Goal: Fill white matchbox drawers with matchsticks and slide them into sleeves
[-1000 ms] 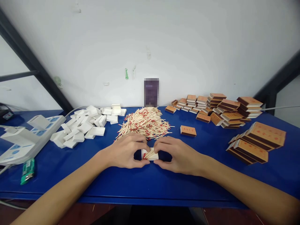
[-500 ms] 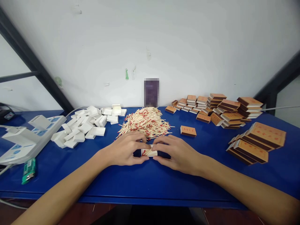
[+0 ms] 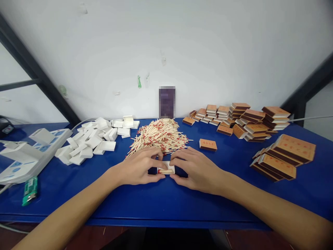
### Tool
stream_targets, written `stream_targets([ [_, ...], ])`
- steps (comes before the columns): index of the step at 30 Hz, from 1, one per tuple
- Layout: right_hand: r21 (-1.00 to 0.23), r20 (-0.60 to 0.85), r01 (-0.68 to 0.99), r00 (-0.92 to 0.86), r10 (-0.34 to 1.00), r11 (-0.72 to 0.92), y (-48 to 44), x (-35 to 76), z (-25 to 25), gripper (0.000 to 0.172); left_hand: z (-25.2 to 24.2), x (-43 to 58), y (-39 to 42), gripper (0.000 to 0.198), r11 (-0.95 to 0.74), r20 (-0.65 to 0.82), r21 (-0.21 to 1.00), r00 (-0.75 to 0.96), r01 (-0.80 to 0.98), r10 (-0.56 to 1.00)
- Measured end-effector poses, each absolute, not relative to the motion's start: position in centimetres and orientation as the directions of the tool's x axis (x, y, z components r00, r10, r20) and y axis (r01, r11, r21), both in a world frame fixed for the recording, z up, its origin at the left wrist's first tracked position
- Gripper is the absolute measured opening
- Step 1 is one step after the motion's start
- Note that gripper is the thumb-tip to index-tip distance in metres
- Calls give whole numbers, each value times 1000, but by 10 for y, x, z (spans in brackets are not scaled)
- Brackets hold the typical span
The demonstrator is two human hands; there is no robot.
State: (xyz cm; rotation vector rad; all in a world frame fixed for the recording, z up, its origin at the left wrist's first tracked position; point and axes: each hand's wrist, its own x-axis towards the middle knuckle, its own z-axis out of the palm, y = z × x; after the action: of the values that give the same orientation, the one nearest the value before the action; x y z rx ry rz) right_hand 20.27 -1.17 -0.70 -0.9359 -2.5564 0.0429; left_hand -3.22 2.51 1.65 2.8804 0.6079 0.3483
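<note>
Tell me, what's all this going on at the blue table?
Someone's left hand and right hand are holding a small white tray between them, with a few matches lying along its near side. Just beyond is a big heap of loose matches. More white trays lie piled to the left, and stacked matchboxes stand to the right.

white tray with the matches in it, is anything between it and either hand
Nothing visible: the left hand and right hand have their fingers at opposite ends of the white tray. The match pile lies beyond, toward the wall, blocking neither.
</note>
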Motion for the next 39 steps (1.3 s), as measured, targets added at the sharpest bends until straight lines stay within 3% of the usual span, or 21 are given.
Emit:
stream_targets([
  [7,-249,380,562,-693,613,789,-14,203,-1,15,15,-31,24,30,-905,217,227,887,360,407],
  [13,-270,401,715,-526,750,645,2,212,-2,12,14,-26,18,41,-916,238,267,901,300,364],
  [20,-186,330,789,-511,794,585,15,218,-14,16,23,-44,38,23,-922,334,236,865,308,375],
  [23,-189,317,800,-500,806,570,15,219,-13,17,21,-55,51,20,-942,439,171,833,289,336],
  [28,-217,346,769,-515,784,601,14,217,-12,19,20,-69,64,17,-893,566,-35,745,449,353],
  [34,-273,395,708,-535,747,652,12,211,-14,20,41,-94,71,26,-725,351,-122,713,678,607],
  [37,-294,397,689,-542,740,662,12,210,-14,20,53,-106,68,28,-601,143,-29,599,799,788],
  [39,-310,394,678,-546,739,666,11,209,-14,19,58,-110,64,35,-566,4,78,568,821,823],
])
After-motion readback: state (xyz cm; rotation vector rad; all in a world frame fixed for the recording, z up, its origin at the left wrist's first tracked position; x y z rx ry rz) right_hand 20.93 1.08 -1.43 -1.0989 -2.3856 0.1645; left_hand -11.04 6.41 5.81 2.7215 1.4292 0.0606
